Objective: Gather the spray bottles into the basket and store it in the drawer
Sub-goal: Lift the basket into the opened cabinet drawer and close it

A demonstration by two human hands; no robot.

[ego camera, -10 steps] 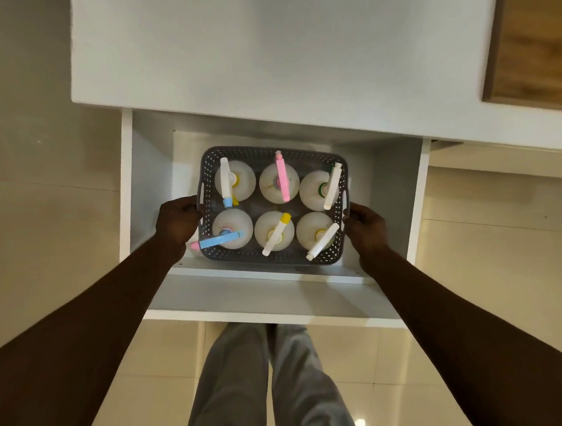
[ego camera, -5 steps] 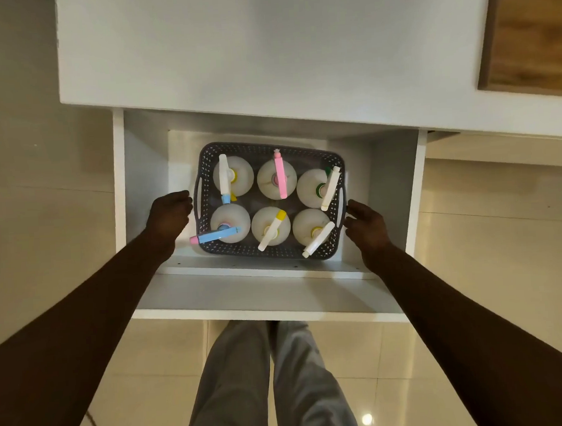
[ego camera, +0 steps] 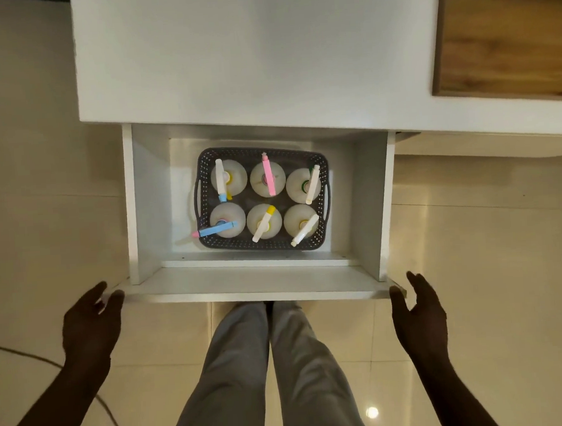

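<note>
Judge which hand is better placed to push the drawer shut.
The left hand, narrowly: its fingers lie at the drawer's front left corner. The right hand hangs open at the right corner, thumb nearest. Both are free and the basket rests inside, so a two-handed push looks likeliest.

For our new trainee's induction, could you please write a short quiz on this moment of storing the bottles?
1. True or false: the basket sits inside the open drawer.
2. How many spray bottles stand in the basket? A) four B) six C) eight
3. Fill in: the left hand and the right hand are both ____ and hold nothing, near the drawer's front corners.
Key: 1 true; 2 B; 3 open.
</note>
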